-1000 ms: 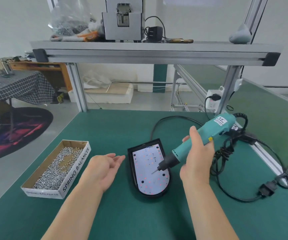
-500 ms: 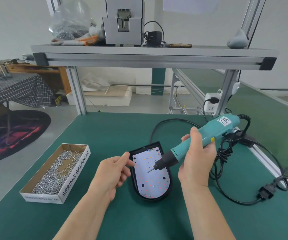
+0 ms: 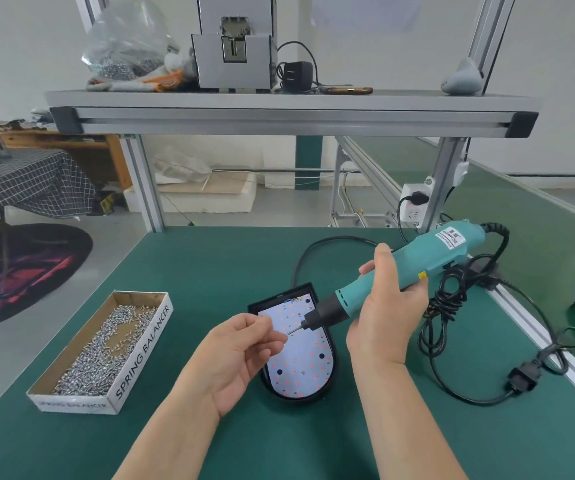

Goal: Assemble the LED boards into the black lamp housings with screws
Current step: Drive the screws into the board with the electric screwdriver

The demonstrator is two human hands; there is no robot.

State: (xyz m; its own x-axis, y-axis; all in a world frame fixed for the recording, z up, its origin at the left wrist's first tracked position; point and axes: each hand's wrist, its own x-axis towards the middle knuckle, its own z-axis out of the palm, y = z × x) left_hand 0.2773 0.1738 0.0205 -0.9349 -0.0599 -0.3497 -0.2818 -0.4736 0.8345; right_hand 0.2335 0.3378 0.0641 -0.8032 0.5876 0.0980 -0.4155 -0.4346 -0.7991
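Beyond the bench's left edge, a checked-cloth table (image 3: 19,181) stands by a dark round rug (image 3: 19,271). On the green bench mat (image 3: 209,265) sits an open cardboard box (image 3: 144,344) of loose silver screws (image 3: 106,355). The left hand (image 3: 241,355) pinches one small screw (image 3: 287,335) at the bit tip, above the black lamp housing (image 3: 279,301) holding the white LED board (image 3: 299,368). The right hand (image 3: 386,306) grips a teal electric screwdriver (image 3: 435,258), with a coiled black cable (image 3: 452,296) beside it.

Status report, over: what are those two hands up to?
Right hand grips screwdriver. Left hand pinches apparent screw at its bit. LED board sits in housing, unobstructed.
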